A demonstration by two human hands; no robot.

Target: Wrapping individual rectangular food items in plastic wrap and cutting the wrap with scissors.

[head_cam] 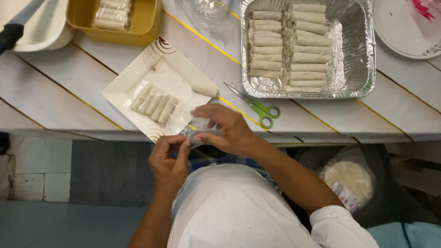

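Both hands are working at the table's near edge, pinching a small clear plastic bag (198, 128) between them. The left hand (169, 160) is gripping the bag's lower corner between thumb and fingertips, fingers closed tight on the film. The right hand (227, 128) is curling over the bag's top, thumb and fingers narrowed on the plastic. The bag is hanging just off the corner of a white square plate (158, 69), which is sitting tilted on the striped wooden table (69, 92).

On that plate a clear packet of spring rolls (154, 104) is lying, and one loose roll (204, 89) is resting near the plate's right corner. Green-handled scissors (259, 110) are lying just beside the right hand. Beyond them a foil tray (363, 50) is holding two rows of rolls. A yellow container (147, 27) is sitting at the far side, and a round wrapper pack (349, 181) is lying below the table.
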